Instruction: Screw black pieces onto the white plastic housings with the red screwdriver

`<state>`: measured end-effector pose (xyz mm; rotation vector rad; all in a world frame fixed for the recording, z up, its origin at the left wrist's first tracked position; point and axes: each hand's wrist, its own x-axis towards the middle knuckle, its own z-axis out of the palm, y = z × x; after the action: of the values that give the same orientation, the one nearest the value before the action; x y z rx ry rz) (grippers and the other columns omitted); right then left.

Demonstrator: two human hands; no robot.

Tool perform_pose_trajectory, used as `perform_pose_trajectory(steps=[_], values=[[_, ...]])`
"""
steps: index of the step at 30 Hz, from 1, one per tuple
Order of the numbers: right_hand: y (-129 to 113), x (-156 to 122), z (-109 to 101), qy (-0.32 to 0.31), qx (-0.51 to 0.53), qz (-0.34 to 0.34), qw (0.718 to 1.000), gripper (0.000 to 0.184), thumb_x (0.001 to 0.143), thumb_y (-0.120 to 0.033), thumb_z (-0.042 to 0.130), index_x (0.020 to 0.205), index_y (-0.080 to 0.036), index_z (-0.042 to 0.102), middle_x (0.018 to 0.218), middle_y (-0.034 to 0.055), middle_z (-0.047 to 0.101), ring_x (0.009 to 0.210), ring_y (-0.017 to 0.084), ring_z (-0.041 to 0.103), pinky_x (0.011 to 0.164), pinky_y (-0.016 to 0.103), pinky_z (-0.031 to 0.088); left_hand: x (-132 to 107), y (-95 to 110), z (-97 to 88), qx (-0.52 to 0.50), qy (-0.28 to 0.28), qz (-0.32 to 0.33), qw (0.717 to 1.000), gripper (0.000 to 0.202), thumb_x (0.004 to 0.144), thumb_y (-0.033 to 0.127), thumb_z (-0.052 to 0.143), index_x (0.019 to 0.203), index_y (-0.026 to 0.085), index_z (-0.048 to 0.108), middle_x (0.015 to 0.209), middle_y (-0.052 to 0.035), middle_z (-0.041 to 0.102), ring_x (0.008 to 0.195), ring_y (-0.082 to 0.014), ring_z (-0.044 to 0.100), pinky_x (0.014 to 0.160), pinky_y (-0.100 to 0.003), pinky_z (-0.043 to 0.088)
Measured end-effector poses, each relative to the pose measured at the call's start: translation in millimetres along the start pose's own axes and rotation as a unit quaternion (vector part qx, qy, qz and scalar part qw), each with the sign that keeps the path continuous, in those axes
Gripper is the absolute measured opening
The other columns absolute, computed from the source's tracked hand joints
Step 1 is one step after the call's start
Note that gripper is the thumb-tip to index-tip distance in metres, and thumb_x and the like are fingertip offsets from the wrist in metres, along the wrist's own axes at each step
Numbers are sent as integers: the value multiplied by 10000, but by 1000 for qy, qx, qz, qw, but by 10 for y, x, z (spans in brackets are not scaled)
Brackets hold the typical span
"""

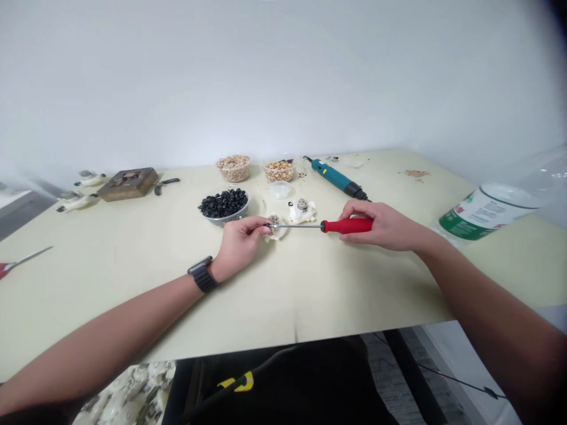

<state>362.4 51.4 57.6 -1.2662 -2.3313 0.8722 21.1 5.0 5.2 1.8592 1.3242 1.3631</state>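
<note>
My right hand (390, 227) grips a red-handled screwdriver (348, 226), its shaft lying level and aimed left. At the shaft's tip, my left hand (239, 243) is closed in a pinch of thumb and forefinger. Something small and dark shows at those fingertips, too small to name. Just beyond the tip lies a white plastic part (278, 231), partly hidden by the left fingers and the shaft. A second white plastic part (303, 211) with a round metal piece on top rests behind the shaft. Left of them stands a tub of black knobs or caps (224, 204).
Toward the wall stand two tubs of small metal pieces (233, 169) (280, 171), a small clear cup (280, 189) and a teal electric screwdriver (336, 177). A large labelled plastic bottle (482, 213) lies right. Farther left are a wooden block (128, 183), pliers (166, 185) and a red-handled tool (26, 260).
</note>
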Motion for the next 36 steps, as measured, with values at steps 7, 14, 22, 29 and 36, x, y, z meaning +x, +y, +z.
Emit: perform_pose_trajectory(steps=[7,14,22,29,36], values=[[-9,3,-16,-11,-22,-15,1000,322,894,-576,767,1016,-283,718,905,12,716,751,214,621,654,347,427,9,12,0,-1,5,-1,1000,189,905,153,651,828,183,820,835,-46,833,774,-181,760,762,-273,596],[-40,-12,-5,-30,-6,-17,999,410,818,-560,838,1053,-268,673,971,19,726,776,216,650,668,335,470,6,-5,0,4,9,2,1000,194,899,145,649,821,184,823,836,-40,835,772,-180,762,756,-270,597],[-14,10,-24,-50,-23,-4,998,369,888,-617,754,1030,-275,759,896,15,722,732,203,613,640,332,422,10,-33,6,14,23,16,1000,194,901,138,654,847,187,833,843,-38,841,776,-185,772,755,-277,604],[-36,1,-25,-78,9,4,997,417,875,-638,781,1044,-265,702,861,6,700,718,195,604,650,323,434,-4,-23,-6,49,16,32,998,206,921,138,652,875,189,846,880,-35,851,797,-184,784,815,-285,619],[3,3,-24,-90,38,36,995,405,911,-638,761,1048,-260,709,814,-4,664,624,155,546,593,311,384,0,-40,-5,49,18,33,998,209,921,132,652,898,196,850,878,-29,852,802,-189,792,810,-286,620]])
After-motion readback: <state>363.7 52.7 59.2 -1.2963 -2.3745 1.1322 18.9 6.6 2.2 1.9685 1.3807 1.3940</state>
